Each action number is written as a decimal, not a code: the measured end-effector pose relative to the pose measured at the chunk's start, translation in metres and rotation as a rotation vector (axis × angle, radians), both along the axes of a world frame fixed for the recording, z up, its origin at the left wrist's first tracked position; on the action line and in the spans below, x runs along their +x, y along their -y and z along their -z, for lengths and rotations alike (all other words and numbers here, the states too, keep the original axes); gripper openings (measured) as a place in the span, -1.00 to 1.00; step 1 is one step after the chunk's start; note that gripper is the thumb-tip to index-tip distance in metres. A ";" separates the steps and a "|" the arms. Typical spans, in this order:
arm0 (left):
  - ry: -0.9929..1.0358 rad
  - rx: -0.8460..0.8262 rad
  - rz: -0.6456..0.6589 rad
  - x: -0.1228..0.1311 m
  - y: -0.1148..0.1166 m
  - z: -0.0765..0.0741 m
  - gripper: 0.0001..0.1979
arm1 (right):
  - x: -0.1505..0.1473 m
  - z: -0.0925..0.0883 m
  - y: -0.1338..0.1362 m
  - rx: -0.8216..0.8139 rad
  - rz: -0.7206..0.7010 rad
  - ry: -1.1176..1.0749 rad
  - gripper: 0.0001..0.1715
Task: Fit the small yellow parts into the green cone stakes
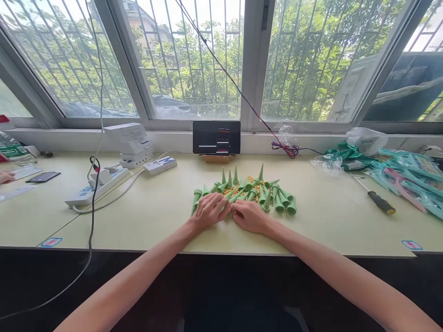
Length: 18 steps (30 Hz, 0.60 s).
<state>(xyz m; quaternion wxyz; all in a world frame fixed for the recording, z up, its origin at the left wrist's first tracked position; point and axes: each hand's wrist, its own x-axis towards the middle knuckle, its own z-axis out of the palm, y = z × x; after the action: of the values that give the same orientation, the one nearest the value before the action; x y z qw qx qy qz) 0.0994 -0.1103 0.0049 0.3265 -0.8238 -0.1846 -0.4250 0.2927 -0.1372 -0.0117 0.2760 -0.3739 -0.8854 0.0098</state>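
Note:
A heap of green plastic cone-shaped spikes (279, 203) lies on the pale table in front of me, some upright and most on their sides. Small orange-yellow pieces (249, 180) are scattered among them. My left hand (212, 208) is at the near left side of the heap, its fingers curled and covering whatever is in them. Close against it, my right hand (252, 216) has its fingertips pinched together. Anything between the fingers is too small or hidden to name.
A phone (207, 136) on a stand faces me by the window. To the left are a power strip (100, 186), stacked white boxes (129, 145) and a hanging cable (93, 207). On the right lie a screwdriver (379, 202) and teal plastic items (404, 170). Another person's hand (6, 176) shows far left.

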 end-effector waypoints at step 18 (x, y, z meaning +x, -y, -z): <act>0.134 -0.178 0.181 0.003 0.027 0.003 -0.89 | 0.000 0.000 0.002 -0.022 -0.025 -0.093 -0.86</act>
<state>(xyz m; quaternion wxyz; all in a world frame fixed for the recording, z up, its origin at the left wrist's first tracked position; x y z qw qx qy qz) 0.1023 -0.1371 0.0021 0.1996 -0.8325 -0.1679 -0.4889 0.2927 -0.1394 -0.0122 0.3124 -0.3651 -0.8761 0.0404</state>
